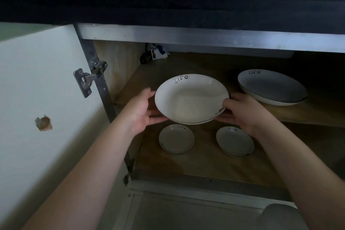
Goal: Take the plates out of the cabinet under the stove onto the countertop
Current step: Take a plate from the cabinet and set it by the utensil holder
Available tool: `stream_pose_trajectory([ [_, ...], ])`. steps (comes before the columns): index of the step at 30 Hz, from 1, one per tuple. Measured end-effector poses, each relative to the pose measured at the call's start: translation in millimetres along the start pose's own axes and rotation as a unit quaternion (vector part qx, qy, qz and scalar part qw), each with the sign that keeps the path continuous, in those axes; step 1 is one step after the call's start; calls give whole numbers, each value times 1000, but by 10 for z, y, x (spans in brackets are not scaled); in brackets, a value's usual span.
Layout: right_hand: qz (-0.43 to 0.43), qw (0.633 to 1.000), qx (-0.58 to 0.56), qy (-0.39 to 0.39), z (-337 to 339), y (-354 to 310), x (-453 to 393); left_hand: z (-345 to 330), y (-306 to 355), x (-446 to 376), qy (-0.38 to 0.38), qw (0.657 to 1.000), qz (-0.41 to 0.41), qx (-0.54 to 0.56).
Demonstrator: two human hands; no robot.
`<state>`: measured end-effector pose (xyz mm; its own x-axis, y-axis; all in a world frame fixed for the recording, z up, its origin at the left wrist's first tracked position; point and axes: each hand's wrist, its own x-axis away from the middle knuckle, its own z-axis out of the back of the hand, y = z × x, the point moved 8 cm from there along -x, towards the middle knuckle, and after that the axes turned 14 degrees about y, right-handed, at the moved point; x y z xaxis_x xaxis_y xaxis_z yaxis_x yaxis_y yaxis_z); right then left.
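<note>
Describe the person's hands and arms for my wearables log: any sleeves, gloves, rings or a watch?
Both arms are bare to the frame's edge, no sleeves showing. The left hand and right hand wear no gloves; no rings, watch or bracelet are visible on the fingers or wrists.

white plate (190, 99) with black lettering, black countertop (168, 9)

"Life" — on held plate (190, 99) and shelf plate (270, 87).

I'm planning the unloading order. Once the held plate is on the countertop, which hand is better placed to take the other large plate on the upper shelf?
Probably the right hand: the large plate sits on the shelf's right side, just beyond it. The left hand would have to cross over.
</note>
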<state>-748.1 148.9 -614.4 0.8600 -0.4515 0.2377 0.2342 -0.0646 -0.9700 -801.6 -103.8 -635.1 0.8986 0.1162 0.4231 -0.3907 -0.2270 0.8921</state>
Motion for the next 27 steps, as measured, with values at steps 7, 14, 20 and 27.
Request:
stream_pose_trajectory([
  [7,-6,998,9,-61,61,167,118,199,-206,196,-23,998,21,53],
  [14,19,995,14,-96,114,361,122,284,-330,295,66,996,-25,53],
  [20,42,994,60,-78,259,281,93,169,-367,277,92,995,-32,16],
  [27,17,988,142,-51,450,151,547,260,-364,778,138,989,-46,-12],
])
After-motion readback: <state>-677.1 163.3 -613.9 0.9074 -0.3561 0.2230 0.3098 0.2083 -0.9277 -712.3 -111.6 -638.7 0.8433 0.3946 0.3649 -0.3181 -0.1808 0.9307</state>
